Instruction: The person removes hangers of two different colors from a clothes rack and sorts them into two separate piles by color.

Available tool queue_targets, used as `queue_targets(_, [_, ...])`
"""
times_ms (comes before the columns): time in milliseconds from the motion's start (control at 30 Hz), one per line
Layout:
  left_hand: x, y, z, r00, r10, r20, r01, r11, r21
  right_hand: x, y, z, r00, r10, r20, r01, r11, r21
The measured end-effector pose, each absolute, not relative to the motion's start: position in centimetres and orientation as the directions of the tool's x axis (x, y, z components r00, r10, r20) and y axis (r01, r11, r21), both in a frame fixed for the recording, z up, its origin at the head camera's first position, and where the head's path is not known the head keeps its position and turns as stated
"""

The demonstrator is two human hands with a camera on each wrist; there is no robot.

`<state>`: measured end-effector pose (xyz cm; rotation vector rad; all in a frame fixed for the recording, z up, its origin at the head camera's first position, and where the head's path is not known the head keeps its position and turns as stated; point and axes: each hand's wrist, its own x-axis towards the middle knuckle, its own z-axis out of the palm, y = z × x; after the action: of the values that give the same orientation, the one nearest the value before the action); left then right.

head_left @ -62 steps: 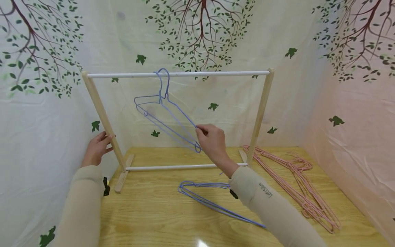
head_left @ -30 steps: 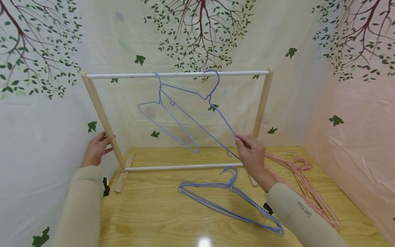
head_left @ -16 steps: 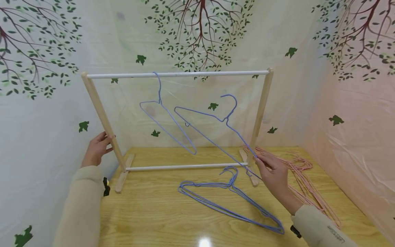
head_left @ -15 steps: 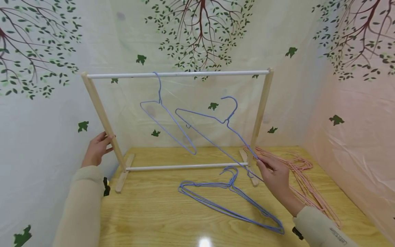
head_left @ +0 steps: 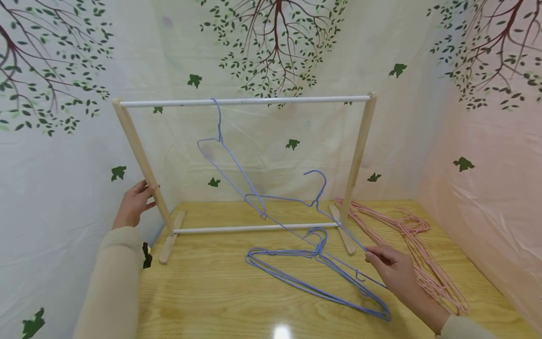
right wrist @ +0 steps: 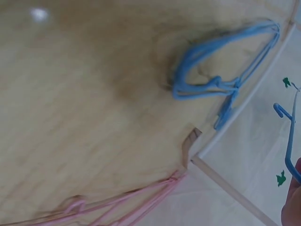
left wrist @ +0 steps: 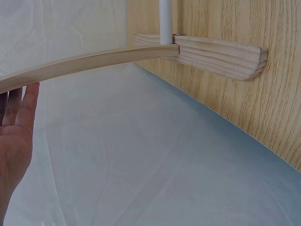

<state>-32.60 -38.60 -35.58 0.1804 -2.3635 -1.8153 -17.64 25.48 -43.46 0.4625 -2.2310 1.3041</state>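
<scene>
My left hand (head_left: 133, 205) holds the left wooden post (head_left: 139, 148) of a small clothes rack; in the left wrist view its fingers (left wrist: 27, 106) reach up against the wood. My right hand (head_left: 394, 270) pinches one shoulder of a blue wire hanger (head_left: 316, 203), held tilted above the table with its hook up, off the rack. Another blue hanger (head_left: 219, 127) hangs from the white top bar (head_left: 288, 100), left of centre. Below the held one, a stack of blue hangers (head_left: 317, 252) lies on the table. At the right wrist view's edge, the held hanger (right wrist: 289, 146) shows partly.
Pink wire hangers (head_left: 408, 229) lie in a heap on the right of the wooden table (head_left: 203, 292). The rack's lower white bar (head_left: 237, 230) runs low across the table behind the blue stack. Leaf-printed sheets (head_left: 330, 155) enclose the back and sides.
My right hand has drawn the blue hanger rightward along the top bar, off it, then down and right toward the table. The other hanger swings slightly. My left hand stays at the post.
</scene>
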Motion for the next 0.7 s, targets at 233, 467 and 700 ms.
queue_targets(233, [-33.4, -38.7, -35.5, -0.983, -0.176, 0.044, -0.004, 0.262, 0.965, -15.5, 25.9, -44.5, -0.836, -0.124, 0.534, -0.519, 0.492, -0.699])
queue_targets(467, [-34.3, -39.0, -35.7, -0.985, -0.169, 0.039, -0.004, 0.249, 0.969, -14.5, 25.6, -45.6, -0.934, -0.157, 0.320, -0.356, 0.384, -0.852])
queue_targets(700, [-35.2, -39.3, -35.8, -0.987, -0.156, 0.046, 0.006, 0.243, 0.970, -15.6, 25.5, -46.8, -0.996, -0.091, 0.011, -0.049, 0.424, -0.905])
